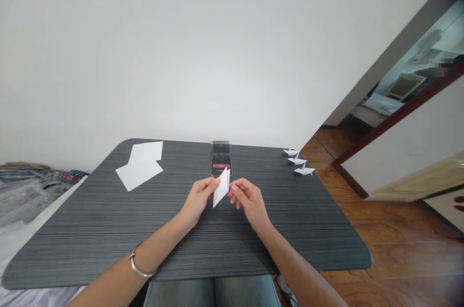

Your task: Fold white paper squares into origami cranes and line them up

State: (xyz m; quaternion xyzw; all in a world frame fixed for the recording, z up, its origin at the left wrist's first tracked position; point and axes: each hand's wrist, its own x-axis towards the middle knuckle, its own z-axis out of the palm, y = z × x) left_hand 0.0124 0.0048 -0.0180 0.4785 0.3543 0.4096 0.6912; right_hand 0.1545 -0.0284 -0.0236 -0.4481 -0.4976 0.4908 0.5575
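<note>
A white sheet folded into a narrow diamond, the folded paper [221,189], stands tilted above the middle of the table. My left hand [197,198] pinches its left side between thumb and fingers. On the other side, the curled fingertips of my right hand [250,200] close in at the paper's right edge; the exact contact is too small to make out. Just behind the paper lies a phone [221,157] with a lit screen, its lower part partly covered by the paper. Three folded paper cranes [303,170] sit in a row at the table's far right.
Loose white paper sheets [139,174] overlap at the far left of the dark table [163,244]. A white wall [217,55] rises behind. Clothes or bedding in clear wrapping [32,196] lie left of the table, and wooden floor [398,244] shows at right.
</note>
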